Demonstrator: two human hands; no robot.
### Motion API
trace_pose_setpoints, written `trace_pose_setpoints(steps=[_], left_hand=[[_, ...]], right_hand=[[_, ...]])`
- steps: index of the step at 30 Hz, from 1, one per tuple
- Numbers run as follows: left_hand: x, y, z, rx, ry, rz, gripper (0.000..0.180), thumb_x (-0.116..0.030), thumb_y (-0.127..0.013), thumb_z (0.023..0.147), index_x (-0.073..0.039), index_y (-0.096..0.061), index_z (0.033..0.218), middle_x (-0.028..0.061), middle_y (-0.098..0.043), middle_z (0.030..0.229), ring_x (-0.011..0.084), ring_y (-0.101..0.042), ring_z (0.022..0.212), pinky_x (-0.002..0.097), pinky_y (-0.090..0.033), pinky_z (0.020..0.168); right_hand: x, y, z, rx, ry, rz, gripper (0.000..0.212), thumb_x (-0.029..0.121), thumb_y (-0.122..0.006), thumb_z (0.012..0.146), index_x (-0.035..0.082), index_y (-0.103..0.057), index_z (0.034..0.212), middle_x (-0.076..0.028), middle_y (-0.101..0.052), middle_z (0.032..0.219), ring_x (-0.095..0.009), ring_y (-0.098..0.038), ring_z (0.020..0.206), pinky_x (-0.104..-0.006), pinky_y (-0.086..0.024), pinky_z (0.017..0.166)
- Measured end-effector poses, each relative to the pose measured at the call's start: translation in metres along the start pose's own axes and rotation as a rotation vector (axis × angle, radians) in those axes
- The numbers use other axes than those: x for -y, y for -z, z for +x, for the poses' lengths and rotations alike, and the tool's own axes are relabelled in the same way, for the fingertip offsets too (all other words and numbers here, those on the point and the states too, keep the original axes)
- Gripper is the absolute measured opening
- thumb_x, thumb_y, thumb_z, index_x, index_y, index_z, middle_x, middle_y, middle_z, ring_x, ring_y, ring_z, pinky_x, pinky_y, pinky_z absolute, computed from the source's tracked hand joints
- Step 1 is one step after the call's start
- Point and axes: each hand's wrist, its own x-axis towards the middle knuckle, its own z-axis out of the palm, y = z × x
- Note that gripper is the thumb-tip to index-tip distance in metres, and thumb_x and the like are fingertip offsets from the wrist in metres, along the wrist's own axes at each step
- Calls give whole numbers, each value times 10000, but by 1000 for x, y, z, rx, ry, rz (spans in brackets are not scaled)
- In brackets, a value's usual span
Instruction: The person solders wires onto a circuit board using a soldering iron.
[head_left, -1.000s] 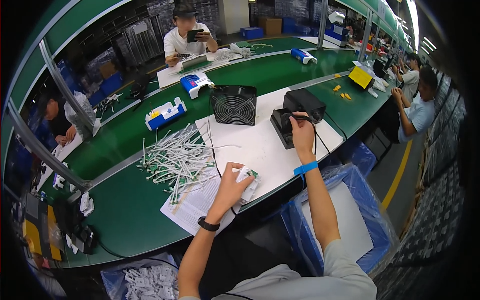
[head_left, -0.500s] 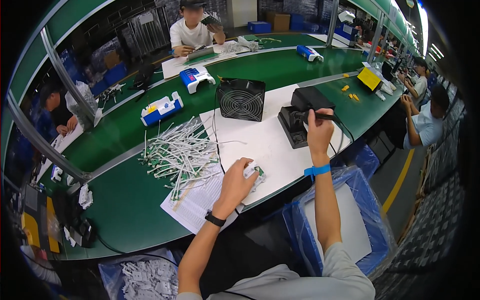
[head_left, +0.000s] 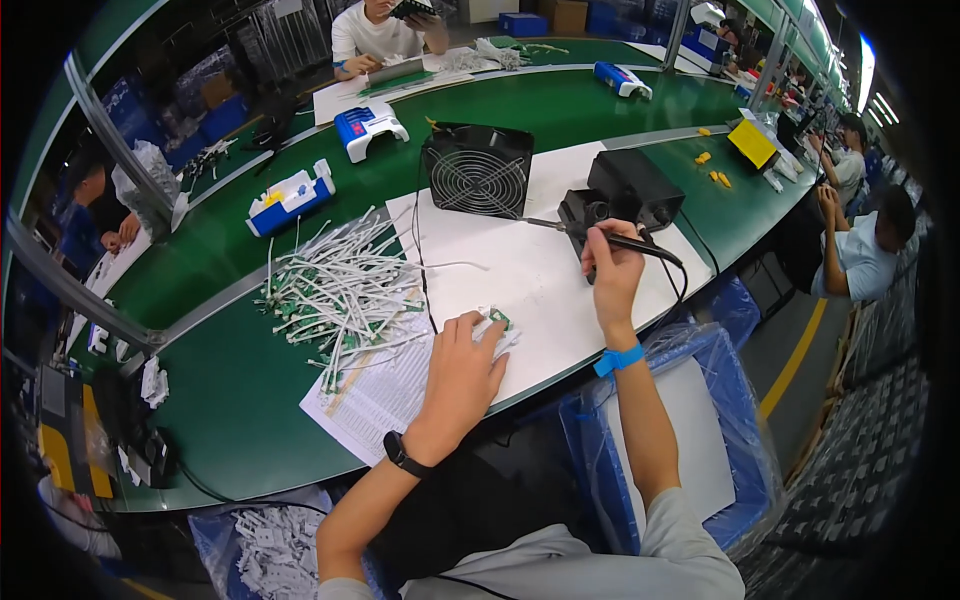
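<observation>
My right hand (head_left: 615, 268) is closed around a soldering iron (head_left: 630, 243), held pen-like with its thin metal tip pointing left over the white board (head_left: 555, 300). Just behind it stands the black soldering iron stand (head_left: 580, 208). At the board's near edge my left hand (head_left: 462, 372) grips a small white plastic part (head_left: 508, 341), its fingers partly covering it. A small green circuit board (head_left: 499, 318) shows at the part's far end. Left of that hand lies a heap of white cables with green circuit boards (head_left: 340, 290).
A black fan (head_left: 480, 170) with a round grille stands at the board's far left. A printed sheet (head_left: 375, 400) lies under the cable heap. Blue-and-white housings (head_left: 368, 130) sit on the green bench. A plastic-lined blue bin (head_left: 745, 430) is by my right arm. Co-workers sit across and to the right.
My right hand has drawn the soldering iron out of the stand and swung its tip to the left. My left hand has flattened over the white part. The view has shifted slightly.
</observation>
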Motion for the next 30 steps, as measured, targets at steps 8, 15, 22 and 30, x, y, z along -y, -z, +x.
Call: trace_pose_setpoints(steps=[8,15,22,30], left_hand=[[25,7,-4,117,-21,-18,392,-54,-667,876,-91,-666,1267,185,-557,1293,380,-532,1210,440,-455,1028],[31,18,-2,144,-26,-50,360,-30,-681,875,-86,-684,1231,176,-559,1336,408,-551,1251,461,-467,1044],[31,14,0,164,-31,-17,357,-18,-678,874,-75,-672,1227,181,-552,1322,418,-532,1276,477,-447,1079],[33,14,-1,165,-34,-16,357,-20,-675,878,-79,-664,1231,182,-548,1326,426,-535,1269,493,-436,1099]], right_hand=[[-22,7,-22,-34,52,-35,111,55,-650,981,49,-540,995,-4,-561,788,-42,-493,636,-192,-378,557],[-22,8,-34,176,17,-127,114,82,-640,978,48,-534,952,-16,-557,808,-75,-515,739,-237,-431,689],[-24,8,-32,293,-21,-164,113,57,-656,954,49,-545,938,-16,-555,810,-76,-510,718,-239,-426,677],[-25,8,-34,367,18,-151,116,47,-664,945,51,-548,946,-9,-548,809,-57,-477,695,-226,-398,617]])
